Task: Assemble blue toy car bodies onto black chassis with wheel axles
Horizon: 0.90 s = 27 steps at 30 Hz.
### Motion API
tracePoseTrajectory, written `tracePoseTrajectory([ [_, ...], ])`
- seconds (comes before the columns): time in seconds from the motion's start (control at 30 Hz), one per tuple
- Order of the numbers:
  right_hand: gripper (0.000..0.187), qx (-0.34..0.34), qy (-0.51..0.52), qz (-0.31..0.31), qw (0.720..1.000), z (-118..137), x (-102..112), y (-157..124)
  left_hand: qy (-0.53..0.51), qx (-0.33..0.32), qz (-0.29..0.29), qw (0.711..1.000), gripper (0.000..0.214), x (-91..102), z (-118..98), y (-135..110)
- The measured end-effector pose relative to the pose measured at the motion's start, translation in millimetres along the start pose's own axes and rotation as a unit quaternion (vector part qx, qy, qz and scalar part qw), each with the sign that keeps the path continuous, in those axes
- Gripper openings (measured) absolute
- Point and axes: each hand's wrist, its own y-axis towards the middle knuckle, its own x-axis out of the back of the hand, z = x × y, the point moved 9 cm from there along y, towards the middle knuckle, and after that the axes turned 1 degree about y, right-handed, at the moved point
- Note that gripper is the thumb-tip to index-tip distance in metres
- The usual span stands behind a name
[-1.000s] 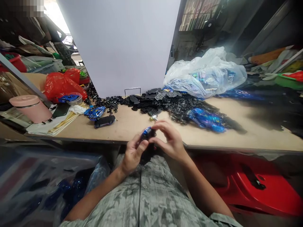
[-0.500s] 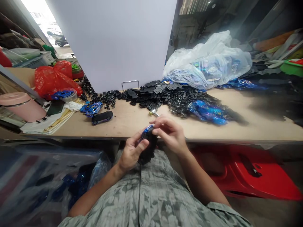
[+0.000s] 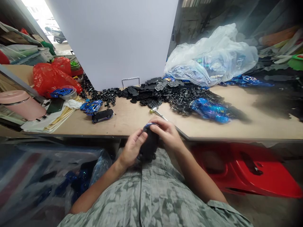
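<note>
Toy car [image 3: 149,145] stands nearly on end between both hands, just behind the front edge of the worktop [image 3: 132,123] and above the person's shirt, its black underside facing up towards the camera and a sliver of blue body showing at the far end. The left hand [image 3: 132,148] wraps one side, and the right hand [image 3: 167,134] curls over the far end and other side; together they form a closed grip clamped on the car. It looks small, stiff and light, but the glossy shell may prove slippery, so the long sides seem the surest place to take hold.

Below the worktop on the left, a clear plastic bag [image 3: 100,167] holds dark blue pieces. Along the worktop stand a pink lidded bin [image 3: 22,105] and a red plastic bag [image 3: 52,75], then a blue car in a clear tub [image 3: 62,92]. Next lie a blue car body [image 3: 91,107] and a black car [image 3: 102,115], beside scattered black wheels [image 3: 106,96] and black chassis plates [image 3: 156,90]. A screwdriver [image 3: 157,113] lies nearest the hands. Further right are heaped blue car shells [image 3: 209,110], a bulging clear bag [image 3: 210,60] and, below the worktop, a red plastic seat [image 3: 248,170].
</note>
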Motion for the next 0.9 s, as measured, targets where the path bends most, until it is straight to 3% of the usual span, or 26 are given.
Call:
tracePoseTrajectory([
  [0.13, 0.025, -0.014, -0.008, -0.038, 0.999, -15.2, 1.9, 0.7, -0.035, 0.024, -0.024, 0.999, 0.055, -0.2, 1.1, 3.4],
  [0.23, 0.034, 0.069, -0.1, -0.097, 0.988, -7.7, 6.2, -8.7, -0.091, 0.044, -0.062, 0.993, 0.055, 7.5, 7.5, 11.2],
  [0.33, 0.065, 0.184, -0.225, -0.021, 0.957, 5.8, -18.3, -26.9, -0.135, 0.026, -0.128, 0.982, 0.043, 25.2, 9.4, 21.5],
  [0.4, 0.071, 0.224, -0.271, 0.029, 0.936, 6.2, -33.1, -37.8, -0.167, 0.01, -0.147, 0.975, 0.034, 33.0, 8.4, 28.5],
  [0.47, 0.061, 0.207, -0.248, -0.015, 0.946, 1.0, -26.1, -38.5, -0.195, 0.007, -0.127, 0.973, 0.029, 32.4, 6.7, 36.3],
  [0.57, 0.047, 0.08, -0.08, -0.1, 0.989, -27.8, -3.8, -26.4, -0.215, 0.007, -0.104, 0.971, 0.026, 30.7, 3.3, 45.7],
  [0.63, 0.044, 0.008, 0.006, -0.091, 0.996, -46.8, -3.9, -17.3, -0.232, 0.028, -0.099, 0.967, 0.028, 29.8, 5.9, 51.1],
  [0.67, 0.043, 0.003, 0.007, -0.08, 0.997, -49.3, -5.6, -13.6, -0.244, 0.042, -0.097, 0.964, 0.03, 29.3, 8.5, 53.7],
  [0.73, 0.041, 0.055, -0.079, -0.088, 0.991, -40.4, -4.7, -8.8, -0.264, 0.07, -0.107, 0.956, 0.033, 30.8, 15.6, 58.1],
  [0.83, 0.045, 0.161, -0.263, -0.111, 0.945, -18.8, -8.0, -7.5, -0.277, 0.071, -0.152, 0.946, 0.032, 40.4, 24.6, 62.3],
  [0.9, 0.05, 0.177, -0.33, -0.079, 0.924, -17.3, -17.3, -2.6, -0.281, 0.062, -0.163, 0.944, 0.04, 43.5, 29.1, 64.6],
])
